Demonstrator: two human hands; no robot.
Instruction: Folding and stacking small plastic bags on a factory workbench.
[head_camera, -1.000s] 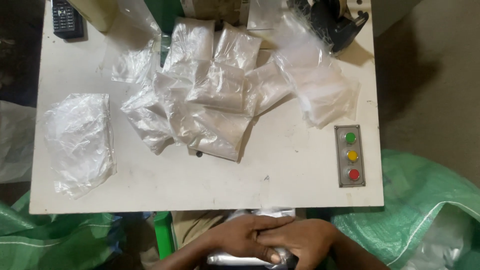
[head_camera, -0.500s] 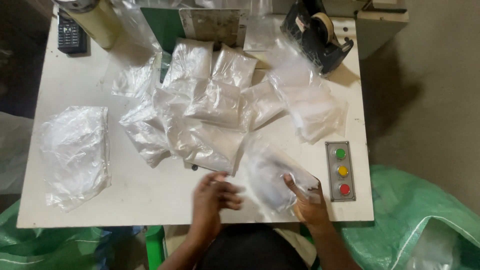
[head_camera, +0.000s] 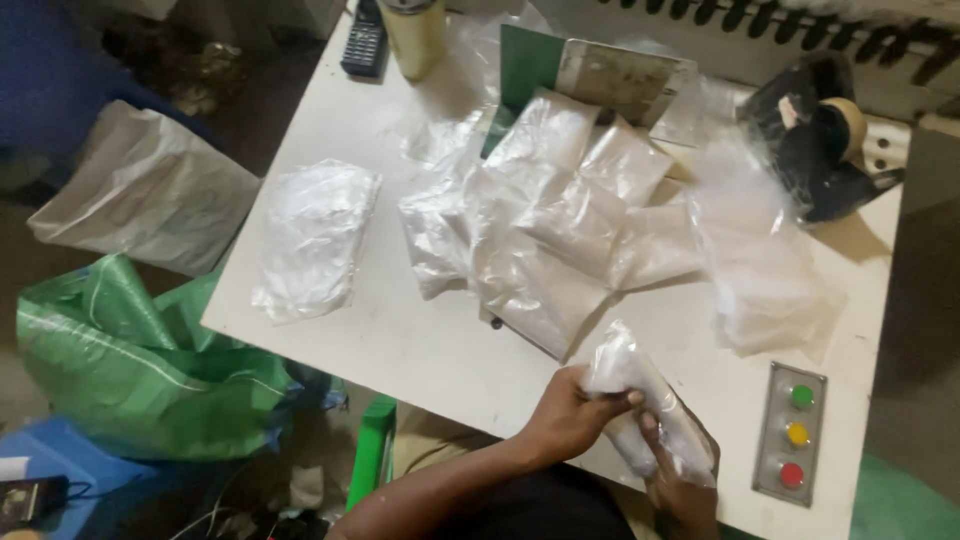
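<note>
Both my hands hold one clear plastic bag with white contents, rolled or bunched up over the near edge of the white table. My left hand grips its upper end. My right hand holds its lower end from below. Just beyond lies a heap of similar filled clear bags in the middle of the table.
A flat stack of clear bags lies at the table's left. A panel with green, yellow and red buttons sits at the right, a black tape dispenser at the far right. A green sack stands on the floor left.
My hands came up from below the table edge, spread a clear bag on the table, and now hold it bunched together. The view shifted left.
</note>
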